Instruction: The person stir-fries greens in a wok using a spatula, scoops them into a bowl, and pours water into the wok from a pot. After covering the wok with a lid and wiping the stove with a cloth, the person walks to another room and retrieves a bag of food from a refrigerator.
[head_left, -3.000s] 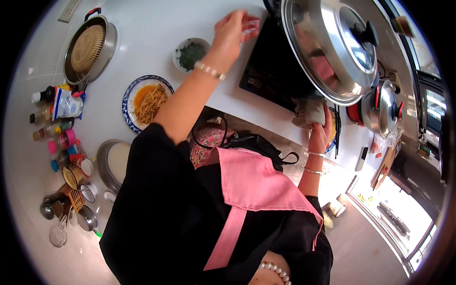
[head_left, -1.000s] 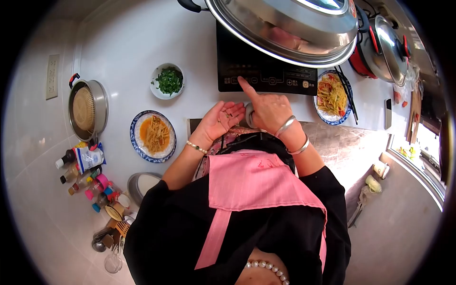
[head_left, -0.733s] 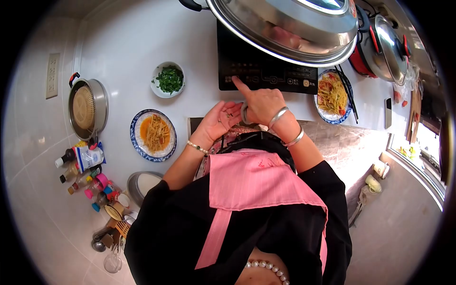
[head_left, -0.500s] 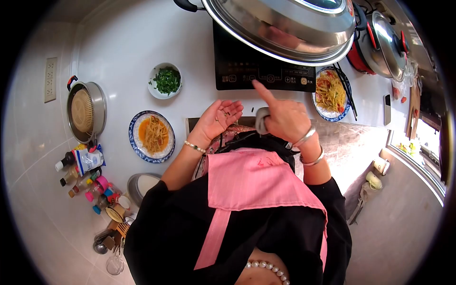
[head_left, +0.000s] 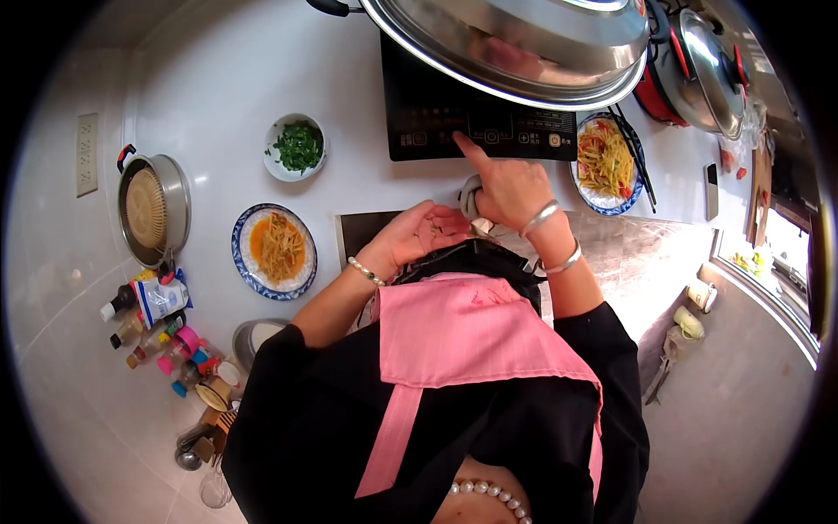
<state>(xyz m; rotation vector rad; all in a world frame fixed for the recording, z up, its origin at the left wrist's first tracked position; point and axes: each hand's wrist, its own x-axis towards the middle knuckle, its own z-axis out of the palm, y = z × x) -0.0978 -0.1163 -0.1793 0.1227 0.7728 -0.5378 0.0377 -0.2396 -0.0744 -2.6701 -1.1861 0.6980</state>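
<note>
My right hand (head_left: 515,185) stretches its index finger over the control panel of a black induction cooktop (head_left: 415,96); the tip is at a panel key, and I cannot tell if it presses. Its other fingers are curled around a grey cloth (head_left: 470,197). Palm up, my left hand (head_left: 417,237) lies open just below the cloth at the counter edge, with a few tiny dark bits on the palm and fingers. A large steel pot with a domed lid (head_left: 515,52) stands on the cooktop.
Left on the counter are a bowl of chopped greens (head_left: 299,147), a plate of shredded food (head_left: 278,251) and a steel pot (head_left: 177,210). At right, chopsticks (head_left: 637,157) rest on another plate (head_left: 608,210), near a lidded pot (head_left: 705,74). Several bottles (head_left: 179,341) line the wall.
My left hand has moved right and down, close beneath the cloth. The right index finger stays at the panel, shifted slightly left. The whole view has shifted a little.
</note>
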